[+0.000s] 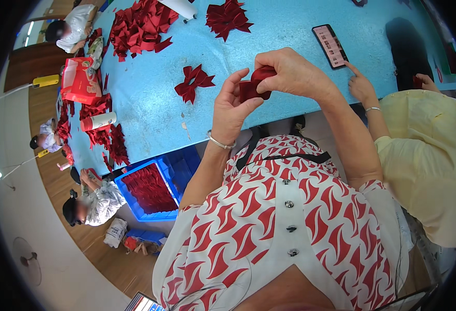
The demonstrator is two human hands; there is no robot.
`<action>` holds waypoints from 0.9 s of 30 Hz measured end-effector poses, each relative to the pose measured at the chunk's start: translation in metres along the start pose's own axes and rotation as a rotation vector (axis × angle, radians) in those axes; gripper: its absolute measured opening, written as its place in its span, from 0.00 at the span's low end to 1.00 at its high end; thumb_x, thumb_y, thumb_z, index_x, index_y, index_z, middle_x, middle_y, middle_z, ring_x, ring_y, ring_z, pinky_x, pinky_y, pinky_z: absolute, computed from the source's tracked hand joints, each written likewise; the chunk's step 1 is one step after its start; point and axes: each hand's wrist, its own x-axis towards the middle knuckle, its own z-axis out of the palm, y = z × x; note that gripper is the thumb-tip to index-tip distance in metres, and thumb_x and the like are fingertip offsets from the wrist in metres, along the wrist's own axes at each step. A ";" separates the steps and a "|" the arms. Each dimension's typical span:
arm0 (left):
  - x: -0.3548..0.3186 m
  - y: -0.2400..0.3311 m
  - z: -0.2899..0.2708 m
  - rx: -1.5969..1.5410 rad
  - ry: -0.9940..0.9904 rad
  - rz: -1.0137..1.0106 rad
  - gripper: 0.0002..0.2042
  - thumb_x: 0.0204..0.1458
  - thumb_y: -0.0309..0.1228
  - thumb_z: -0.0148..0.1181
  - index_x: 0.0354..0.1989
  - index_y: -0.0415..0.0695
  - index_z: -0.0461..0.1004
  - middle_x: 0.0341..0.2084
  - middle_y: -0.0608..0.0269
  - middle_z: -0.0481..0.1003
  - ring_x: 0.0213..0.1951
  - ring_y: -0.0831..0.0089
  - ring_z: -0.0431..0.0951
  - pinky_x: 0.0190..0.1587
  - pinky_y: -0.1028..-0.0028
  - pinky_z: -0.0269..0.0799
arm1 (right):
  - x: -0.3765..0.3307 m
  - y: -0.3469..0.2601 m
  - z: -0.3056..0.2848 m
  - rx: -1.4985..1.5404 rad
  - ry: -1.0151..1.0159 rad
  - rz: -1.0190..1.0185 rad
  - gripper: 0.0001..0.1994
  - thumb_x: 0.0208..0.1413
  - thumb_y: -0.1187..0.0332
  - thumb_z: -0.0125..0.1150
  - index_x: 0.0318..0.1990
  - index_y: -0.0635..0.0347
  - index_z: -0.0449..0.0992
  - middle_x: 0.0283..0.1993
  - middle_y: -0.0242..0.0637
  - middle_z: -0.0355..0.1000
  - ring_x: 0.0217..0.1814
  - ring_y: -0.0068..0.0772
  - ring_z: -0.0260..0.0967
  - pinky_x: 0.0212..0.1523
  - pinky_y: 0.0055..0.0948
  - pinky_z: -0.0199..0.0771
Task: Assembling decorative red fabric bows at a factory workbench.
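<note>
A dark red ribbon piece (255,88) is held up between my two hands, over the near edge of the blue table (150,111). My left hand (231,106) grips its left side between thumb and fingers. From the right, my right hand (290,75) pinches the folded upper part, its fingers curled over the ribbon. Just left of my hands, a red ribbon bow (192,84) with pointed tails lies flat on the table. Farther back sits a larger cluster of red bows (228,19).
A big heap of red ribbon pieces (139,28) lies at the back left, near a red bag (80,80) and a white bottle (99,121). A blue crate (173,205) holds more ribbons. At right, a co-worker's hand (361,85) touches a phone (330,46).
</note>
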 end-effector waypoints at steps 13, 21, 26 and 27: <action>-0.011 -0.010 -0.022 0.060 0.046 0.059 0.17 0.43 0.19 0.59 0.43 0.36 0.66 0.35 0.62 0.73 0.38 0.78 0.73 0.41 0.80 0.68 | 0.000 0.009 0.021 0.219 -0.038 0.062 0.09 0.37 0.70 0.61 0.25 0.62 0.70 0.21 0.30 0.67 0.24 0.21 0.62 0.25 0.21 0.63; -0.004 -0.011 -0.044 -0.031 0.005 -0.170 0.10 0.44 0.22 0.58 0.36 0.36 0.70 0.32 0.63 0.74 0.33 0.80 0.72 0.37 0.81 0.66 | 0.003 0.015 0.023 0.433 -0.166 0.181 0.08 0.38 0.68 0.62 0.26 0.59 0.71 0.21 0.24 0.65 0.23 0.15 0.58 0.24 0.17 0.59; -0.001 -0.006 -0.050 0.210 -0.099 -0.195 0.11 0.44 0.23 0.58 0.37 0.35 0.71 0.31 0.63 0.74 0.32 0.79 0.72 0.38 0.80 0.66 | -0.001 0.016 0.025 0.479 -0.220 0.266 0.08 0.38 0.67 0.62 0.27 0.58 0.72 0.20 0.24 0.65 0.22 0.14 0.57 0.22 0.16 0.57; -0.002 -0.007 -0.051 0.284 -0.120 -0.202 0.12 0.44 0.23 0.58 0.38 0.35 0.71 0.31 0.63 0.74 0.33 0.79 0.72 0.38 0.80 0.66 | -0.002 0.018 0.027 0.487 -0.232 0.282 0.08 0.38 0.66 0.62 0.27 0.58 0.72 0.20 0.23 0.64 0.22 0.14 0.57 0.22 0.16 0.57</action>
